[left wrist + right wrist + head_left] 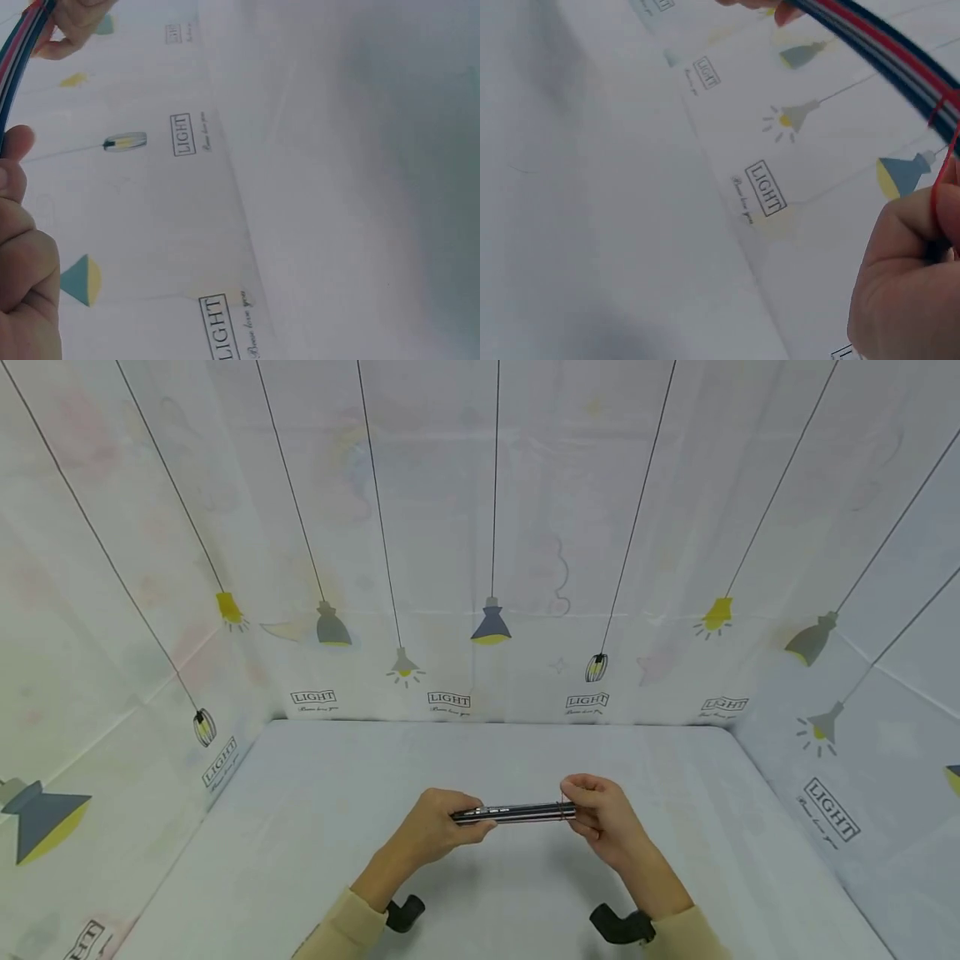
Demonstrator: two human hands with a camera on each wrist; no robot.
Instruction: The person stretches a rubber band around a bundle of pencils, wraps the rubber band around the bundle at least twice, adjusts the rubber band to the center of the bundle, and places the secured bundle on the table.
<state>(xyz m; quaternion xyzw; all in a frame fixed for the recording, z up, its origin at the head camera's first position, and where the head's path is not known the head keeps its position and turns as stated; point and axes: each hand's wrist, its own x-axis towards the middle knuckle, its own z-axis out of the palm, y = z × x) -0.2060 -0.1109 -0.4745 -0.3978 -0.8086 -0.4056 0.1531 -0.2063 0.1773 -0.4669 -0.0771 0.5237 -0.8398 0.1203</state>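
Bundle of pens (pixel 517 812) held level above the pale table (pixel 300 827), a little nearer the front edge than the back wall — dark barrels side by side, red and blue ones showing in the wrist views. Left hand (pixel 435 827) curled round the bundle's left end, thumb on top, fingers tucked beneath. Right hand (pixel 603 818) closed on the right end, fingertips pinching the barrels from the front. Thin red rubber band (pixel 941 150) looped round the bundle close to the right hand, one strand running down past the thumb in the right wrist view; tightness of the loop not to be told. Both hands apart from each other, joined only by the bundle, neither touching the table.

Cream sleeves (pixel 337 931) at the bottom of the head view, with a black wrist mount (pixel 405 912) under each forearm. White curtain (pixel 495 527) printed with hanging lamps and the word LIGHT — on the back and both sides of the table.
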